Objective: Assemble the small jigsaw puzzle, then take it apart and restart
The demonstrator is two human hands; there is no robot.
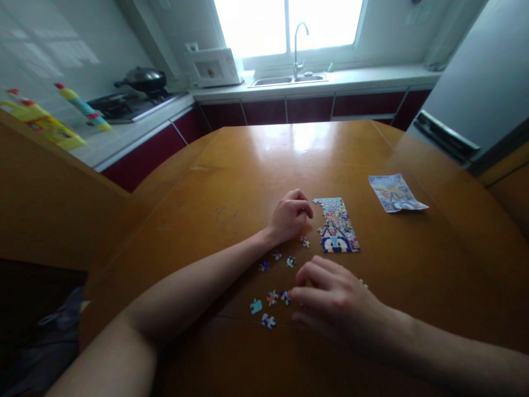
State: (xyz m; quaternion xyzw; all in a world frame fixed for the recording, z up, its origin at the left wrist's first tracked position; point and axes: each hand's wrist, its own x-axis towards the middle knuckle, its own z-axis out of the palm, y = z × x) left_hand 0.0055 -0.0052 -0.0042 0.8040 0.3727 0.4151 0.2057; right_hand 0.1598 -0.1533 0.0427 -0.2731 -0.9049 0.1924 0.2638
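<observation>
A partly assembled jigsaw puzzle [338, 226] lies on the brown wooden table [231, 182]. My left hand [288, 216] rests loosely curled on the table just left of the puzzle's top edge, holding nothing that I can see. My right hand [330, 298] hovers low over the table below the puzzle, fingers spread and pointing left toward several loose puzzle pieces [273, 300]. More loose pieces [290, 260] lie between the two hands. One piece [256, 306] lies face down, showing light blue.
A printed reference picture [395, 193] lies to the right of the puzzle. Behind the table run a counter with a sink and tap [295, 77], a microwave [212, 67], a stove with a wok [144, 80] and bottles [49, 124] at left. A fridge [483, 82] stands right.
</observation>
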